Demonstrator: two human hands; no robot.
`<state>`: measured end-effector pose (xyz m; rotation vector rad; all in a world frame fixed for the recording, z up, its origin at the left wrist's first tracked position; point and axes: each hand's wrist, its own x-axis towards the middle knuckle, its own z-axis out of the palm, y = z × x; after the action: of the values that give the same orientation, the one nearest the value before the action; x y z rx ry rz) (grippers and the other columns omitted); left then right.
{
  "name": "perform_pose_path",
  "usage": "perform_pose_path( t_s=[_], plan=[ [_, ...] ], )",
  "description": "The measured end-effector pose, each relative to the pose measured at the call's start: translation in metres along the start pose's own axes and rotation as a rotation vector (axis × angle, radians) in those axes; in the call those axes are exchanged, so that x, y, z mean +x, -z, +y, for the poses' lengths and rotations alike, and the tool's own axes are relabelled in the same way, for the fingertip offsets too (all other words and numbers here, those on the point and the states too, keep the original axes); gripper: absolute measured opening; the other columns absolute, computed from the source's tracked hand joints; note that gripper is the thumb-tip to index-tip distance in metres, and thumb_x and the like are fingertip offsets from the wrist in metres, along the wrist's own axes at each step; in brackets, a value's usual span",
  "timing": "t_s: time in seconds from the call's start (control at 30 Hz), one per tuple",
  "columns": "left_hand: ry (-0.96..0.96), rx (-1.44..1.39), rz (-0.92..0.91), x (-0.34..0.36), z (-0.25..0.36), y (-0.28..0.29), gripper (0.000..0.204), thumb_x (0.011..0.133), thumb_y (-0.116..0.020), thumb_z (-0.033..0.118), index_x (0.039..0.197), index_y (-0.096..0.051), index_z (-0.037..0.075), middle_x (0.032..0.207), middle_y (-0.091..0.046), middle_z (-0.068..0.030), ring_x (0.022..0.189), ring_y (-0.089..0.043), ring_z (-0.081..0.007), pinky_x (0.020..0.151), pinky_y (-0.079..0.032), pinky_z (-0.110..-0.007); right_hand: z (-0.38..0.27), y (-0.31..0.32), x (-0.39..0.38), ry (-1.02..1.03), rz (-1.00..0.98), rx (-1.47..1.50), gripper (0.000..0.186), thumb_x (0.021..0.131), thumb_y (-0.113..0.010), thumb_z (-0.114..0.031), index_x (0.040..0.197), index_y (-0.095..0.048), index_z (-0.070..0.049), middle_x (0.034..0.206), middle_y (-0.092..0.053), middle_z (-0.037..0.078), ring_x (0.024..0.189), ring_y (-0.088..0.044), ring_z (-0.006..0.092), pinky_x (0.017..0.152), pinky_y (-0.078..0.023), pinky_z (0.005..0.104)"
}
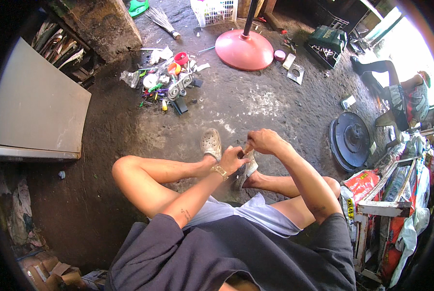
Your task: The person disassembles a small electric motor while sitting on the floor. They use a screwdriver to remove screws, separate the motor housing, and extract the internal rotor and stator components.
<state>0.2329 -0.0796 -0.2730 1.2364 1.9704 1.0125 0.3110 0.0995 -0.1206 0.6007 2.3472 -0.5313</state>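
My left hand, with a gold watch on its wrist, is closed in front of my knees. Close beside it, a little higher and to the right, my right hand has its fingertips pinched together. Both sets of fingers meet around something small and dark that I cannot make out, as the fingers mostly hide it. Below the hands are my feet in pale clogs, the right one partly covered by the left hand. A dark shape beside that clog is too unclear to name.
Ahead lies a pile of small mixed items; right of it is a red round base with a black pole. Black discs and a wooden frame stand right, a grey cabinet left. Another person is far right.
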Motion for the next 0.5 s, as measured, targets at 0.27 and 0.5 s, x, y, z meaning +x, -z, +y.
perform_pose_path(
  t_s=[0.27, 0.5],
  plan=[
    [0.041, 0.026, -0.023, 0.0, 0.0, -0.003, 0.04, 0.084, -0.079, 0.037, 0.11, -0.074, 0.007, 0.092, -0.066, -0.0235, 0.09, -0.065, -0.04, 0.081, -0.052, -0.046, -0.002, -0.002, -0.004, 0.024, 0.065, -0.058, 0.047, 0.084, -0.076, -0.044, 0.124, -0.071, -0.021, 0.127, -0.068, 0.019, 0.116, -0.066, 0.0363, 0.095, -0.054, 0.0478],
    [0.018, -0.027, -0.06, 0.002, 0.004, 0.004, 0.036, 0.087, -0.077, 0.036, 0.104, -0.07, 0.004, 0.095, -0.067, -0.0232, 0.092, -0.064, -0.0395, 0.083, -0.052, -0.047, -0.011, 0.009, -0.011, 0.114, 0.086, 0.085, 0.051, 0.089, -0.071, -0.046, 0.123, -0.068, -0.009, 0.122, -0.068, 0.022, 0.118, -0.065, 0.037, 0.096, -0.053, 0.0477]
  ],
)
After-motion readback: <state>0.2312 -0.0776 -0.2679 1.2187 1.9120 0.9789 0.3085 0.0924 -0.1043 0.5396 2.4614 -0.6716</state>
